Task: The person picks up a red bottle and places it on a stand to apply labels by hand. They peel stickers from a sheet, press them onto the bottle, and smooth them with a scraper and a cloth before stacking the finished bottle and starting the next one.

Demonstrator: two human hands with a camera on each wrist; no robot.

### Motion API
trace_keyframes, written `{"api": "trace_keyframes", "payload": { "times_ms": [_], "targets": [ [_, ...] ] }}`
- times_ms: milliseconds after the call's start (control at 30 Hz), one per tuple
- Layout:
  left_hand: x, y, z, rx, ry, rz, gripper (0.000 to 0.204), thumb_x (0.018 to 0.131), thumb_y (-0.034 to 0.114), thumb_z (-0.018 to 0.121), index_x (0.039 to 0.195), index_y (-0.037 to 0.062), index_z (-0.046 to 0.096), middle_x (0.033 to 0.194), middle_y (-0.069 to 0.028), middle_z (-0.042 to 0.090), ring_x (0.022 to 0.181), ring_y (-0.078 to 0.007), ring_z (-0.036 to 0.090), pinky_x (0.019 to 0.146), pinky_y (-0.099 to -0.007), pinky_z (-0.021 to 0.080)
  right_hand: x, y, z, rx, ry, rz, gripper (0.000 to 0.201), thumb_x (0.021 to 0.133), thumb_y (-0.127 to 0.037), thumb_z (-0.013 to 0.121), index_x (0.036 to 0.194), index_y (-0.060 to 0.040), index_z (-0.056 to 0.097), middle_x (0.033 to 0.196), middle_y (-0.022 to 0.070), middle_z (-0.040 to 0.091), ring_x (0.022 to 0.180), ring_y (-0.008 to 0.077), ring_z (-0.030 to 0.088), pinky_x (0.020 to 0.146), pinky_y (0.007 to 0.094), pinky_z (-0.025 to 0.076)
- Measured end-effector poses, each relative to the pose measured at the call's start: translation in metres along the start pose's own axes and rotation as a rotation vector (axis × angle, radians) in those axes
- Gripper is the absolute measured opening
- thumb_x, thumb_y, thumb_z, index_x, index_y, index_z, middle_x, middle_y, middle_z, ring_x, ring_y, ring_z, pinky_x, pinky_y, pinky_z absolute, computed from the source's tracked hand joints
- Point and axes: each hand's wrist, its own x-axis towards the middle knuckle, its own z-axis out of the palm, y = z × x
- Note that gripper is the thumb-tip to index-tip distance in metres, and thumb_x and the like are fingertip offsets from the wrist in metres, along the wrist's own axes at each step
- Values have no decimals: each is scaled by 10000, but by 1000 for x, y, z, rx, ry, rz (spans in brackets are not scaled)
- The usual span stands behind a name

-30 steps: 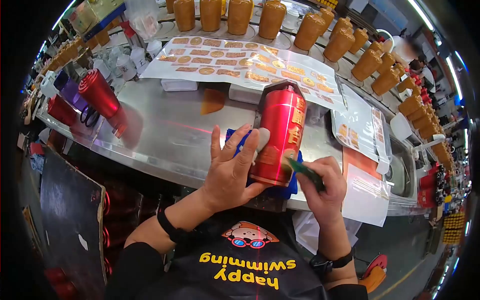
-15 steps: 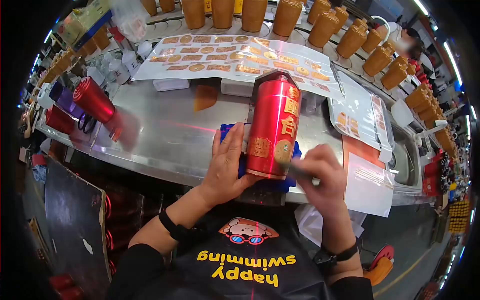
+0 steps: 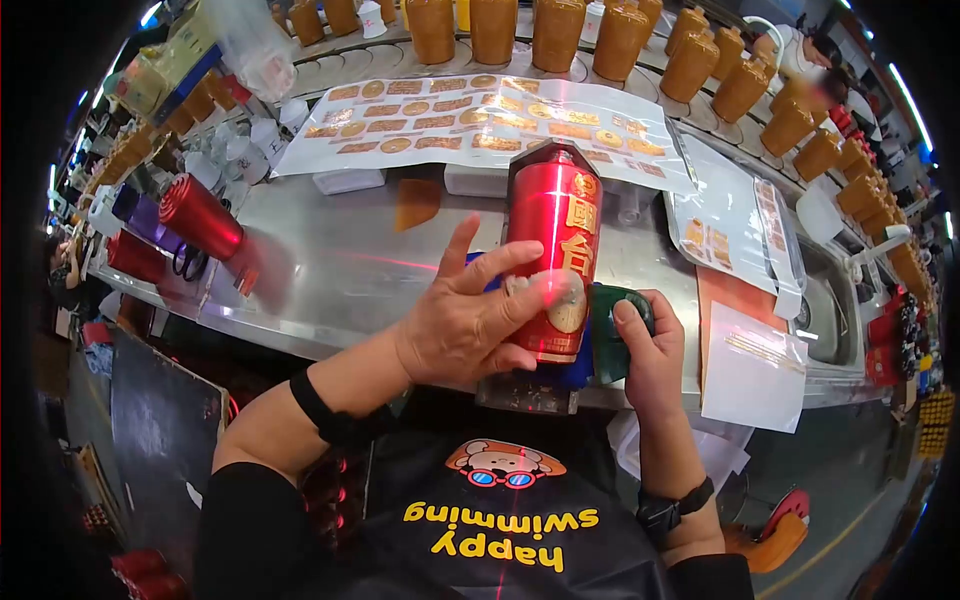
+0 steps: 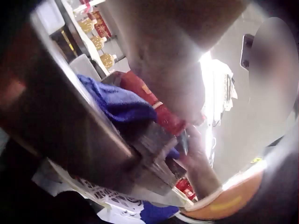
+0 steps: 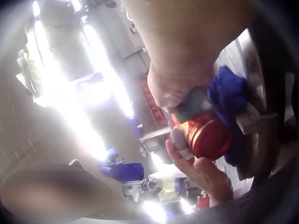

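A red bottle (image 3: 555,225) with raised gold characters lies on its side on a blue cloth (image 3: 572,376), its base toward the person. Across its lower part reaches my left hand (image 3: 465,320), fingers spread, with a pale cover (image 5: 178,140) on a fingertip at the gold round label (image 3: 568,315). My right hand (image 3: 655,350) grips a flat green scraper (image 3: 610,340), thumb on top, just right of the bottle. In the right wrist view the scraper's edge overlaps the bottle's side.
Behind the bottle lies a white sheet of gold stickers (image 3: 430,120). A second sticker tray (image 3: 730,220) is at right, near the sink (image 3: 825,310). Two red bottles (image 3: 200,215) stand at left. Brown bottles (image 3: 560,35) line the conveyor behind.
My left hand has moved from the bottle's left side onto its lower front. The right hand has drawn the scraper off the label to the right; its flat face now shows.
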Motion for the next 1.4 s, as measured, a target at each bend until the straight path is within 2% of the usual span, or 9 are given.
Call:
{"api": "trace_keyframes", "payload": {
  "times_ms": [467, 733, 867, 933, 1033, 1133, 1167, 1300, 1400],
  "targets": [
    [24, 9, 2, -39, -188, 320, 416, 935, 530, 467, 1185, 231, 613, 830, 46, 596, 1167, -173, 505, 1195, -583, -25, -15, -9, -13, 19, 65, -23, 169, 940, -167, 674, 970, -23, 591, 826, -19, 616, 715, 28, 534, 632, 189, 450],
    [23, -20, 4, -25, -9, 135, 559, 982, 570, 335, 1279, 194, 623, 1103, 45, 670, 1135, -191, 531, 1216, -518, 2, -13, -24, -14, -156, -19, -50, 178, 923, -160, 690, 941, -12, 593, 762, -14, 603, 674, 36, 527, 603, 201, 437],
    [-8, 6, 1, -19, -29, 66, 487, 1000, 503, 403, 1304, 179, 603, 1142, 35, 671, 1219, -221, 485, 1200, -571, 27, -7, -37, -10, -379, -155, -124, 186, 883, -144, 711, 955, 4, 625, 738, 22, 625, 680, 60, 554, 604, 233, 451],
    [-25, 14, 1, -34, 7, -11, 525, 920, 447, 587, 1335, 125, 573, 1226, -22, 644, 1279, -265, 438, 1181, -595, 53, -2, -50, 1, -430, -272, -159, 186, 871, -146, 717, 971, -12, 636, 743, 64, 653, 663, 106, 596, 612, 263, 474],
    [-38, 26, 12, -90, 184, -271, 801, 774, 406, 763, 1409, 23, 460, 1368, -144, 547, 1294, -334, 419, 1148, -619, 83, 18, -61, 13, -629, -485, -341, 174, 848, -138, 727, 959, -37, 638, 760, 104, 647, 655, 207, 623, 610, 313, 486],
    [-35, 31, 28, -108, 184, -471, 894, 767, 407, 764, 1459, 5, 367, 1424, -162, 486, 1294, -341, 418, 1134, -629, 88, 41, -57, 23, -763, -187, -603, 189, 801, -119, 747, 941, -59, 635, 770, 110, 600, 710, 292, 607, 637, 363, 469],
    [-36, 28, 25, -33, 145, -424, 945, 759, 412, 765, 1478, -9, 320, 1462, -158, 440, 1295, -347, 413, 1128, -629, 96, 42, -63, 24, -1006, -132, -846, 204, 760, -105, 758, 915, -75, 628, 791, 82, 560, 774, 290, 582, 662, 385, 440],
    [-29, 28, 14, 57, 141, -332, 963, 759, 437, 764, 1478, -16, 311, 1451, -165, 439, 1311, -359, 397, 1125, -638, 95, 9, -75, 35, -817, -714, -841, 355, 625, -46, 774, 950, -100, 640, 831, 55, 560, 811, 255, 573, 703, 388, 415],
    [-31, 29, 22, -19, 155, -392, 974, 766, 479, 750, 1473, -26, 310, 1404, -181, 469, 1328, -386, 370, 1124, -649, 82, 11, -60, 31, -889, -330, -871, 394, 593, -44, 797, 953, -105, 649, 836, 46, 568, 809, 256, 568, 715, 381, 408]
  ]
}}
